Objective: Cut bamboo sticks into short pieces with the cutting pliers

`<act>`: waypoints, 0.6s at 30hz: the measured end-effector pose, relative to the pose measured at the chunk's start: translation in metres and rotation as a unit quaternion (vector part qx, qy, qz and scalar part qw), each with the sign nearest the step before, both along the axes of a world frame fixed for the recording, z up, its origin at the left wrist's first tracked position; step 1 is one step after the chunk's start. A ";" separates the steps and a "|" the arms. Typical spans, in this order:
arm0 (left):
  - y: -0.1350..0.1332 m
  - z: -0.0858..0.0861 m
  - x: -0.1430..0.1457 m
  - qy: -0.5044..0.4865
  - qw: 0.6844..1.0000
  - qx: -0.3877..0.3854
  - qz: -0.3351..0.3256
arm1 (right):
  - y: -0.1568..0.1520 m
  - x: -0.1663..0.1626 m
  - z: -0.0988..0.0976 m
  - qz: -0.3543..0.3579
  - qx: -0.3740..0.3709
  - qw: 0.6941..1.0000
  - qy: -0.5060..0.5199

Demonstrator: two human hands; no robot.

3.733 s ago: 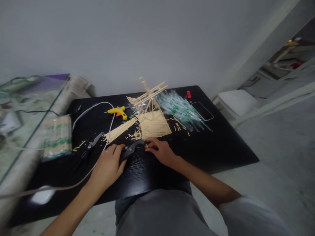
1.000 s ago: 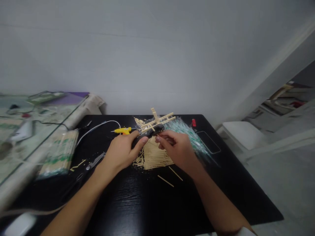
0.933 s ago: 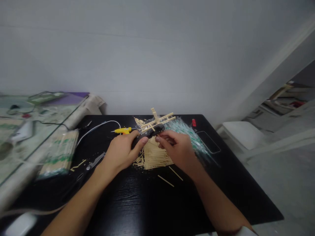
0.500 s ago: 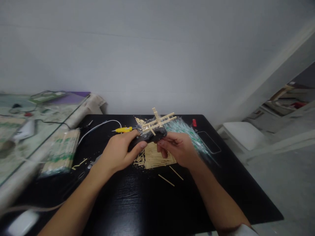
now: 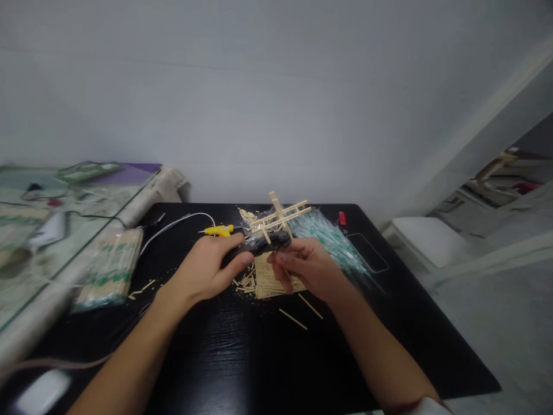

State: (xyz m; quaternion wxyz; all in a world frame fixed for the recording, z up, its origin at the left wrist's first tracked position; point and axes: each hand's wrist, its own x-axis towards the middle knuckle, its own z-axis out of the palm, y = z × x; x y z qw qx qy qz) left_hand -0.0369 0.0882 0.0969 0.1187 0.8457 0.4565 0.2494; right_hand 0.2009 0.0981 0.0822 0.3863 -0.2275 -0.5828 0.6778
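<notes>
My left hand (image 5: 211, 259) is closed round a dark, elongated object (image 5: 261, 246), its thumb on the near side; the exact kind is hard to make out. At that object's right end, my right hand (image 5: 306, 262) has its fingers pinched together, and what lies between them is hidden. Just beyond both hands stands a frame of crossed light wooden sticks (image 5: 280, 219). Beneath the hands lies a flat panel of sticks laid side by side (image 5: 268, 282), partly covered by the right fingers. Short cut stick pieces (image 5: 247, 282) are scattered at its left.
A yellow glue gun-like tool (image 5: 219, 230) with a white cable lies left of the frame. Green-and-clear wrapped sticks (image 5: 332, 233) spread to the right, near a dark phone-shaped outline (image 5: 368, 252). A packet of sticks (image 5: 110, 265) sits left. Two loose sticks (image 5: 294, 319) lie in front.
My right hand has shifted slightly left and down, its fingers curling further under the dark object. My left hand keeps its hold, and the view has moved a little.
</notes>
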 end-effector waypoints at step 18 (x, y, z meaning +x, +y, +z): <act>0.005 0.004 0.002 0.049 0.995 -0.084 -0.007 | 0.002 0.008 0.010 -0.007 -0.005 0.999 -0.050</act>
